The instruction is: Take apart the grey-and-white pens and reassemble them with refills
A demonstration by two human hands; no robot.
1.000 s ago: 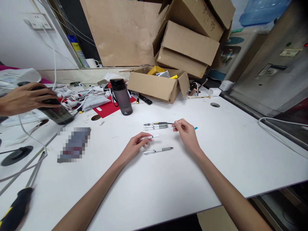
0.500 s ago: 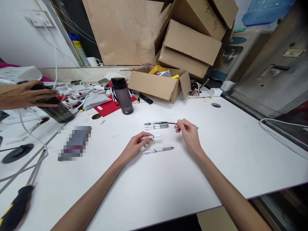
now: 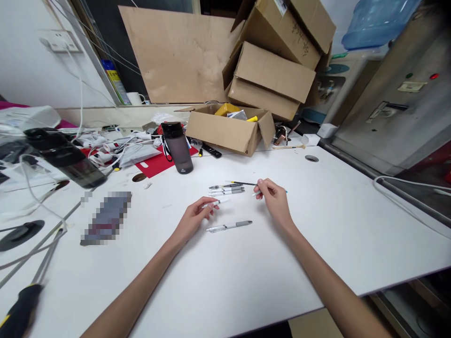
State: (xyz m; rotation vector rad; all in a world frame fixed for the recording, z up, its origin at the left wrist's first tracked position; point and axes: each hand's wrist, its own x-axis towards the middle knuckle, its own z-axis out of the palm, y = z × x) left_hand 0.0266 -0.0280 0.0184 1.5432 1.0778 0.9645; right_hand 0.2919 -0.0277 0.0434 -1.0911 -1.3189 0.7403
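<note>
My left hand [image 3: 197, 215] is closed around a white pen barrel [image 3: 222, 201], its plain end sticking out to the right. My right hand [image 3: 276, 199] pinches a thin dark pen refill [image 3: 245, 183] with a yellow band, pointing left. A grey-white pen part [image 3: 256, 193] also shows under the right fingers, and a small blue tip pokes out behind that hand. Between and beyond the hands lie white-and-grey pens [image 3: 226, 191] side by side, with a darker clear one [image 3: 217, 186] behind them. Another white-and-grey pen [image 3: 229, 226] rests on the table nearer me.
On the white table [image 3: 225, 272] stand a grey bottle [image 3: 182, 152] and a dark bottle [image 3: 79, 164]. A blurred-out flat object [image 3: 107, 218] and a screwdriver [image 3: 24, 300] lie left. An open cardboard box [image 3: 221, 131] and tangled cables [image 3: 116, 141] sit at the back.
Another person's hand has let go of the dark bottle at the left and left the view. The refill in my right hand has shifted slightly right relative to the pens.
</note>
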